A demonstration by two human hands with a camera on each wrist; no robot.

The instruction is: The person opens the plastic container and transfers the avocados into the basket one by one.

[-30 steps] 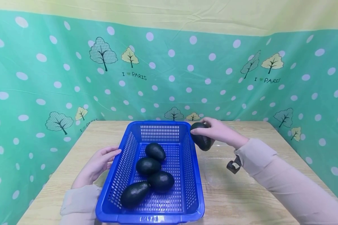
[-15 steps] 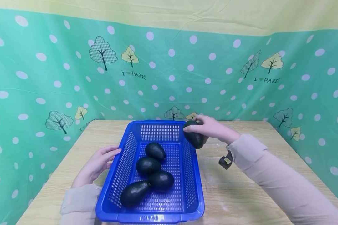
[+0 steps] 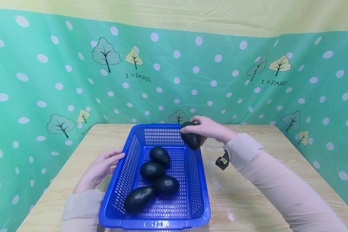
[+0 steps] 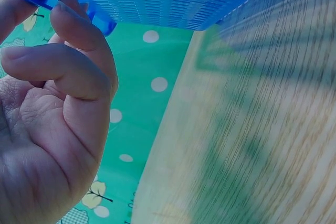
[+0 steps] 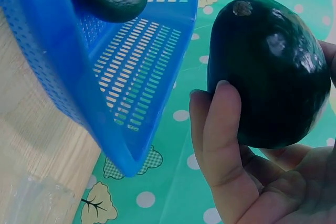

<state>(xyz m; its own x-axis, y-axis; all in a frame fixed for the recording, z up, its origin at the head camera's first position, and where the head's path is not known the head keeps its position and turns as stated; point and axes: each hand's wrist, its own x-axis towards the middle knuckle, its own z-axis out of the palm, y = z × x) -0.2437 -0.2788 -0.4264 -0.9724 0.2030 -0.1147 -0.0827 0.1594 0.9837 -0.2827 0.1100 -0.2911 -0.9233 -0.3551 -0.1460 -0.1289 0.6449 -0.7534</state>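
Note:
My right hand (image 3: pixel 208 127) grips a dark green avocado (image 3: pixel 190 138) between thumb and fingers, above the far right corner of a blue plastic basket (image 3: pixel 162 224). In the right wrist view this avocado (image 5: pixel 268 72) fills the hand, its stem end up. Several more avocados (image 3: pixel 138 198) lie on the basket floor in a loose group, mostly toward the left and middle. My left hand (image 3: pixel 100 167) holds the basket's left rim. Its curled fingers (image 4: pixel 79 30) reach the rim from below in the left wrist view.
The basket stands on a light wooden table (image 3: pixel 75 161). Right of it lies a transparent plastic container (image 3: pixel 220 180), partly behind my right forearm. A green dotted curtain (image 3: pixel 174 80) hangs behind the table and along its sides. A small black device (image 3: pixel 222 162) sits under my right wrist.
My right hand has moved left with the avocado, from outside the basket's right rim to over its far right corner. My left hand, the basket and the avocados inside have stayed put.

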